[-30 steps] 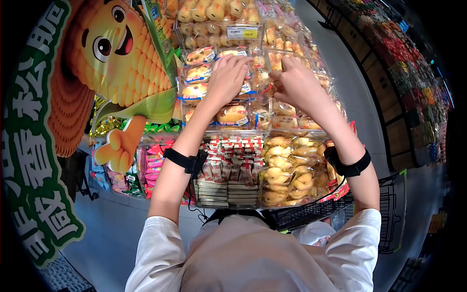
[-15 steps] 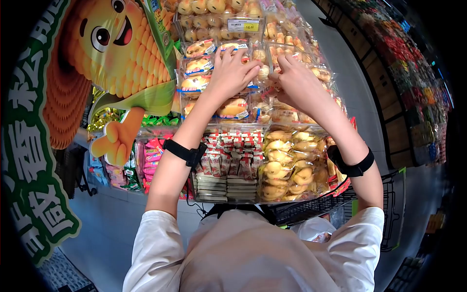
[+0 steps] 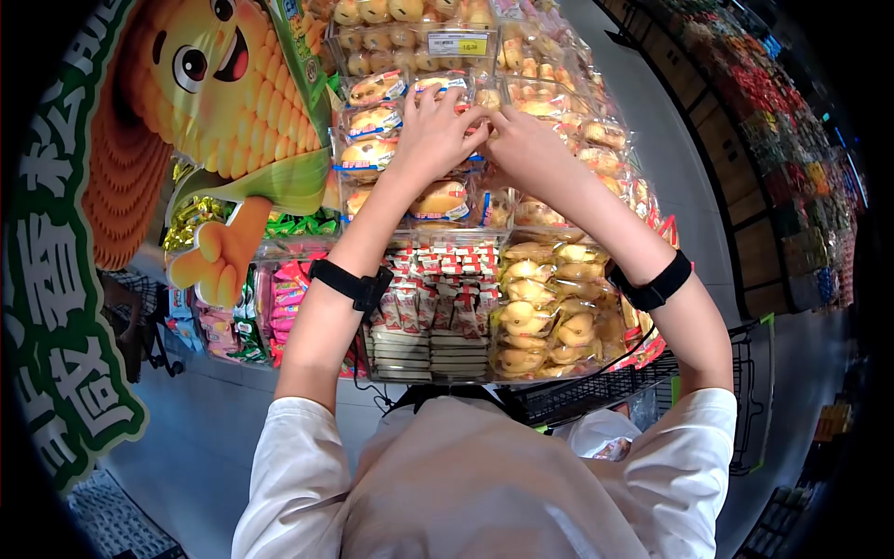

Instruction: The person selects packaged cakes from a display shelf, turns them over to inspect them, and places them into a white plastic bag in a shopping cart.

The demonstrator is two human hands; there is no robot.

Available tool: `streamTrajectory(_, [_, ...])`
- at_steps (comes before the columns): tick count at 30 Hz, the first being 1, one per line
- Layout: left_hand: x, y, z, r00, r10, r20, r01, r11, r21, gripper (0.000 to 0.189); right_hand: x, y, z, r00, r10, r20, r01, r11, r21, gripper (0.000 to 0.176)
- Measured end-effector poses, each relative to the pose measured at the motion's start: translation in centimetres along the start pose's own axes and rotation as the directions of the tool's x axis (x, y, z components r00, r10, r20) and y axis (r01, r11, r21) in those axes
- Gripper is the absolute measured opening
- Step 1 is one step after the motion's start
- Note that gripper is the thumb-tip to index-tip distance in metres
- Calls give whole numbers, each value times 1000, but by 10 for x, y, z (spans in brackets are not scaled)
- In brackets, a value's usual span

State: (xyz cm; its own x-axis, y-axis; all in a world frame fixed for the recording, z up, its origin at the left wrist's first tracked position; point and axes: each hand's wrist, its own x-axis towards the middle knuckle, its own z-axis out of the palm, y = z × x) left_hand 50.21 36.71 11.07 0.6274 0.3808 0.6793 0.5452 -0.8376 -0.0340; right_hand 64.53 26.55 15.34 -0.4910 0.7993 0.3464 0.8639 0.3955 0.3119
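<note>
My left hand [image 3: 434, 132] rests over a compartment of wrapped filled bread rolls [image 3: 369, 155], its fingers spread on the packs. Close beside its thumb, my right hand [image 3: 523, 144] has its fingers bent and pressed together; what they grip, if anything, is hidden. Both hands meet above the boundary between the rolls and a column of clear-wrapped small buns [image 3: 489, 99]. Another wrapped roll [image 3: 441, 200] lies below my left wrist, and packs of small pastries [image 3: 540, 216] lie under my right forearm.
Nearer me are red-and-white packets [image 3: 438, 303] and bagged pear-shaped pastries [image 3: 527, 319]. A price label [image 3: 458, 43] stands at the back. A large corn-figure sign [image 3: 233, 102] rises at the left. A black shopping cart [image 3: 745, 401] stands to the right.
My right hand has moved left, up against my left hand's thumb and index finger. My left hand stays over the bread rolls, and the view has shifted slightly.
</note>
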Motion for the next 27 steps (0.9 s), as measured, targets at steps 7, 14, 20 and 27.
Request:
streamTrajectory(7, [2, 3, -11, 989, -65, 130, 67, 998, -7, 26, -24, 2, -3, 975, 194, -112, -130, 898, 421, 40])
streamTrajectory(14, [2, 2, -11, 999, -18, 34, 21, 997, -79, 29, -23, -8, 13, 992, 87, -93, -52, 944, 325, 34])
streamTrajectory(20, [8, 8, -42, 1000, -6, -24, -1, 960, -281, 34, -45, -25, 10, 711, 674, -200, -378, 607, 699, 58])
streamTrajectory(27, [-13, -7, -38, 990, 105, 95, -84, 976, -202, 39, -41, -54, 23, 713, 626, -318, -296, 679, 672, 32])
